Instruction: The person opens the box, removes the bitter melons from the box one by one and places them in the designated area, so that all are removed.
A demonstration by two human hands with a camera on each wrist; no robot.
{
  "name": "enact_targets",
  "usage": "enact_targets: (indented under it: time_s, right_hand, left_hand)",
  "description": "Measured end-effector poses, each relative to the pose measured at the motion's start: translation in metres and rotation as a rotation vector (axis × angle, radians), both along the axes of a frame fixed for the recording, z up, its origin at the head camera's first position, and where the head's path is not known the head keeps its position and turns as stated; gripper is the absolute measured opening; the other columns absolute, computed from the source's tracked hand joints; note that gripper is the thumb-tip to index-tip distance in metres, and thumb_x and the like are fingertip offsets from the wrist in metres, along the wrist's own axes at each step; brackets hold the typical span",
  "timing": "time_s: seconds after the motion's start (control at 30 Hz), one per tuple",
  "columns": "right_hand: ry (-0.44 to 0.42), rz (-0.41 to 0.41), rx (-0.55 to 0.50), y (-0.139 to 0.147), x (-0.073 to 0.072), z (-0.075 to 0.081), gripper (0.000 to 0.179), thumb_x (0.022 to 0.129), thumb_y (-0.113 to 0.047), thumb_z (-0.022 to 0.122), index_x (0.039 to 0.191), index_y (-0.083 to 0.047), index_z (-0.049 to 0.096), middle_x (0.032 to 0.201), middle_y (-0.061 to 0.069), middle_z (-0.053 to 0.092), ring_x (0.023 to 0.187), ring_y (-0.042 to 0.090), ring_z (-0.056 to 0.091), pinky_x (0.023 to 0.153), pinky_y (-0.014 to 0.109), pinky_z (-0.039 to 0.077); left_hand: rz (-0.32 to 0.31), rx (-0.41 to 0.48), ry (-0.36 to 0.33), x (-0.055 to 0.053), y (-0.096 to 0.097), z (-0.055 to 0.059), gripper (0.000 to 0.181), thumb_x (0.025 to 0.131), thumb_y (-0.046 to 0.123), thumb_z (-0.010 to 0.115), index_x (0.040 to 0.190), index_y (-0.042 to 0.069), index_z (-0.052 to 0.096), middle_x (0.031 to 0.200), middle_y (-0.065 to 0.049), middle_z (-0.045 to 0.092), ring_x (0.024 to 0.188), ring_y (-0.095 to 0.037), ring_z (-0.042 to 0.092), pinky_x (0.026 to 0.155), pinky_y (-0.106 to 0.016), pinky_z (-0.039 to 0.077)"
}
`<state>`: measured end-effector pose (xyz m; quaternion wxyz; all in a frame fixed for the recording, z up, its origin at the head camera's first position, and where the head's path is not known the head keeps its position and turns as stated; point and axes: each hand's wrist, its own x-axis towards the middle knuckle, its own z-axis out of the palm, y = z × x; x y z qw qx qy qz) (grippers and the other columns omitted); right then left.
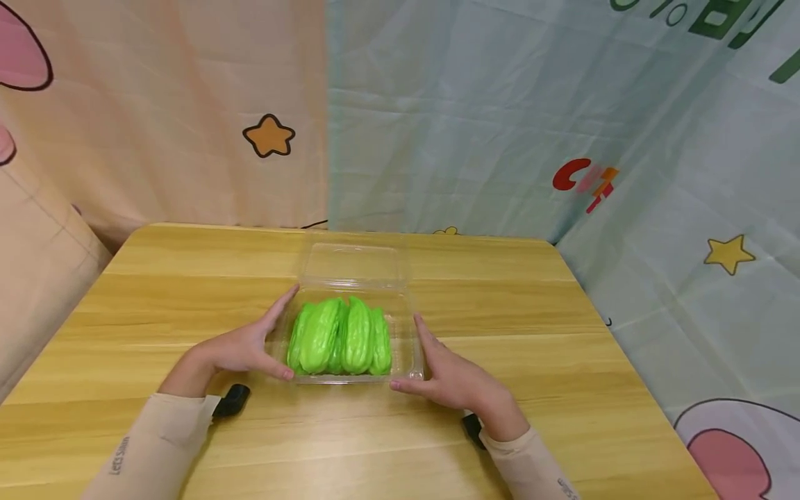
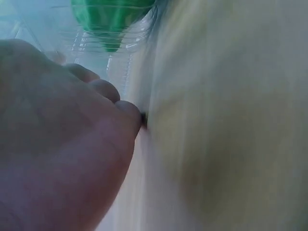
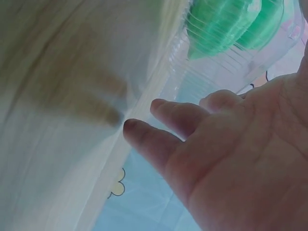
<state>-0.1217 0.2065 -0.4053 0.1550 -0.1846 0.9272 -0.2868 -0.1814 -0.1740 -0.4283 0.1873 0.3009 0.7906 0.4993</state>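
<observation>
Container (image 1: 405,351), clear plastic, is sitting on the wooden table (image 1: 312,444), in the middle of your head view. Its clear lid (image 1: 353,267) is extending from the back edge at 12 o'clock. Green ridged pieces (image 1: 321,337) are lying side by side in the base, tips pointing at 12, filling mostly the 9 o'clock side; bare base is showing at 3.

Your left hand (image 1: 250,347) is bracketing the container at 9 o'clock, fingers spread and fairly straight, index reaching toward the back corner at 11, thumb lying by the front corner at 7. Your right hand (image 1: 459,378) is mirroring it at 4 o'clock, fingers extended along the side wall, thumb pointing to the front edge at 5. Neither hand is curling round the container; exact fingertip contact you can't tell.

Pale sleeves (image 1: 156,444) are covering your forearms, coming in from 7 and 5. Black wrist piece (image 1: 231,401) is sticking out beside your left cuff. Behind the table at 12, printed curtains (image 1: 437,104) are hanging, an orange star (image 1: 269,135) showing at 11.
</observation>
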Motion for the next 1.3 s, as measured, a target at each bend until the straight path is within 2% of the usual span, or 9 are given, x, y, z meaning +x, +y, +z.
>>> enact_targets:
  time_s: [0.2, 0.33, 0.47, 0.73, 0.97, 1.17, 1.3]
  right_hand:
    - [-0.013, -0.008, -0.015, 0.000, -0.001, 0.003, 0.122, 0.085, -0.067, 0.068, 0.161, -0.018, -0.013, 0.166, 0.002, -0.003, 0.148, 0.021, 0.017, 0.118, 0.043, 0.023]
    - [-0.014, -0.013, -0.020, 0.001, -0.001, 0.009, 0.124, 0.084, -0.063, 0.072, 0.161, -0.018, -0.013, 0.165, 0.003, -0.003, 0.149, 0.024, 0.017, 0.118, 0.044, 0.021]
    - [0.013, -0.027, -0.026, 0.002, -0.004, 0.020, 0.124, 0.082, -0.062, 0.075, 0.161, -0.024, -0.012, 0.166, 0.002, 0.004, 0.148, 0.026, 0.023, 0.116, 0.047, 0.027]
    - [0.116, 0.013, -0.069, -0.008, -0.016, 0.048, 0.113, 0.081, -0.069, 0.071, 0.162, -0.032, 0.002, 0.165, -0.002, 0.017, 0.147, 0.024, 0.029, 0.114, 0.050, 0.033]
    - [0.087, -0.025, -0.203, -0.028, -0.033, 0.062, 0.108, 0.082, -0.057, 0.078, 0.163, -0.027, 0.013, 0.161, 0.009, 0.031, 0.139, 0.041, 0.040, 0.107, 0.056, 0.040]
    - [0.050, -0.107, -0.317, -0.038, -0.040, 0.064, 0.107, 0.077, -0.049, 0.086, 0.161, -0.025, 0.024, 0.160, 0.002, 0.034, 0.136, 0.033, 0.047, 0.101, 0.049, 0.048]
    - [-0.002, -0.132, -0.410, -0.038, -0.041, 0.059, 0.109, 0.074, -0.041, 0.091, 0.160, -0.025, 0.026, 0.159, 0.000, 0.033, 0.133, 0.036, 0.050, 0.093, 0.044, 0.054]
  left_hand:
    - [-0.016, 0.012, -0.002, 0.002, 0.000, 0.000, 0.141, 0.074, 0.018, 0.092, 0.159, 0.019, -0.021, 0.161, -0.020, -0.027, 0.144, -0.052, -0.015, 0.107, -0.076, 0.001]
    - [-0.011, -0.002, 0.000, 0.003, 0.001, 0.001, 0.142, 0.073, 0.021, 0.092, 0.159, 0.023, -0.021, 0.161, -0.022, -0.026, 0.144, -0.053, -0.013, 0.107, -0.075, 0.002]
    - [-0.011, -0.006, -0.009, 0.004, 0.002, 0.003, 0.143, 0.073, 0.022, 0.092, 0.158, 0.028, -0.022, 0.161, -0.023, -0.026, 0.144, -0.053, -0.012, 0.108, -0.075, 0.003]
    - [-0.002, -0.013, -0.011, 0.006, 0.002, 0.005, 0.144, 0.073, 0.024, 0.093, 0.158, 0.026, -0.023, 0.161, -0.022, -0.025, 0.145, -0.053, -0.010, 0.109, -0.074, 0.004]
    - [0.001, -0.022, -0.011, 0.006, 0.000, 0.009, 0.145, 0.072, 0.026, 0.093, 0.158, 0.024, -0.024, 0.161, -0.021, -0.026, 0.145, -0.053, -0.011, 0.109, -0.073, 0.003]
    - [0.009, -0.030, 0.004, 0.006, 0.000, 0.009, 0.145, 0.072, 0.026, 0.093, 0.158, 0.022, -0.024, 0.161, -0.021, -0.026, 0.145, -0.053, -0.009, 0.110, -0.073, 0.004]
    - [0.003, -0.027, -0.010, 0.007, 0.002, 0.008, 0.145, 0.073, 0.026, 0.093, 0.158, 0.020, -0.024, 0.161, -0.020, -0.027, 0.145, -0.053, -0.010, 0.110, -0.072, 0.004]
